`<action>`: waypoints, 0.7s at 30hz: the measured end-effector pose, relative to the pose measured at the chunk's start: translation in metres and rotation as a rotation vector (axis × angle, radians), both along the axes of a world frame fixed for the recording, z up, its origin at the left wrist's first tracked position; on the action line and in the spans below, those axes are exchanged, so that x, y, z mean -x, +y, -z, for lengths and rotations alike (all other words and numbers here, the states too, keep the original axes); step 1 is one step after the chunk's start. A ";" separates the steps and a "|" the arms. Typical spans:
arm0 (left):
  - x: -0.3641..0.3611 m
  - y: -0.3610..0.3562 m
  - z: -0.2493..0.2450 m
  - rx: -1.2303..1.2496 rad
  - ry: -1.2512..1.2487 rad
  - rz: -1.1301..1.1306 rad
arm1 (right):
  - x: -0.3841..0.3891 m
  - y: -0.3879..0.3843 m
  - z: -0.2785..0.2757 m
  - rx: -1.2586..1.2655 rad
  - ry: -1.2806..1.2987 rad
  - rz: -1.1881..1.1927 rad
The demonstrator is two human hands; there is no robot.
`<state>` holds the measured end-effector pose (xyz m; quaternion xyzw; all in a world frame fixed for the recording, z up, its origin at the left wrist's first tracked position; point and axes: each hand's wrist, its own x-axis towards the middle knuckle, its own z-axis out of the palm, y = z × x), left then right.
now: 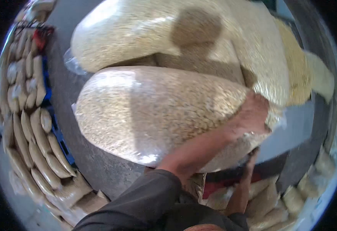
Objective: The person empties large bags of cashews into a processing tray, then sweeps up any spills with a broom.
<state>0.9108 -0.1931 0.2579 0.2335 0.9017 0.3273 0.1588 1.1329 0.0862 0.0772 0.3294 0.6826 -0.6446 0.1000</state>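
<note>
A large clear plastic bag [164, 104] full of small pale-yellow pieces lies lengthwise before me, bulging and shiny. My left hand [255, 111] reaches across it with the forearm over its lower side, the fingers closed on the plastic near its right end. Lower down, my right hand [254, 151] grips the underside of that same end; its fingers are partly hidden and blurred. Loose plastic [278, 122] sticks out just right of my left hand. Behind it, touching or nearly so, lies another big filled bag [137, 32].
More filled bags [299, 73] continue at the upper right. Along the left, many small packed bags [37, 142] are stacked by a blue pallet edge [62, 140]. Other small bags [266, 204] lie at the lower right. Dark grey floor [70, 92] runs between stack and big bags.
</note>
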 end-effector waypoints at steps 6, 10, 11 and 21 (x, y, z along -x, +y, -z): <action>-0.022 -0.047 -0.007 -0.626 -0.136 -0.136 | 0.184 -0.105 -0.219 -1.219 0.563 -0.420; -0.080 -0.176 -0.025 -0.226 0.345 -0.500 | 0.240 -0.156 -0.207 -1.304 0.464 -0.790; -0.096 -0.215 -0.031 -0.113 0.314 -0.629 | 0.247 -0.168 -0.200 -1.301 0.215 -0.915; -0.173 -0.291 0.024 0.396 0.319 -1.123 | 0.273 -0.168 -0.183 -1.148 -0.063 -1.121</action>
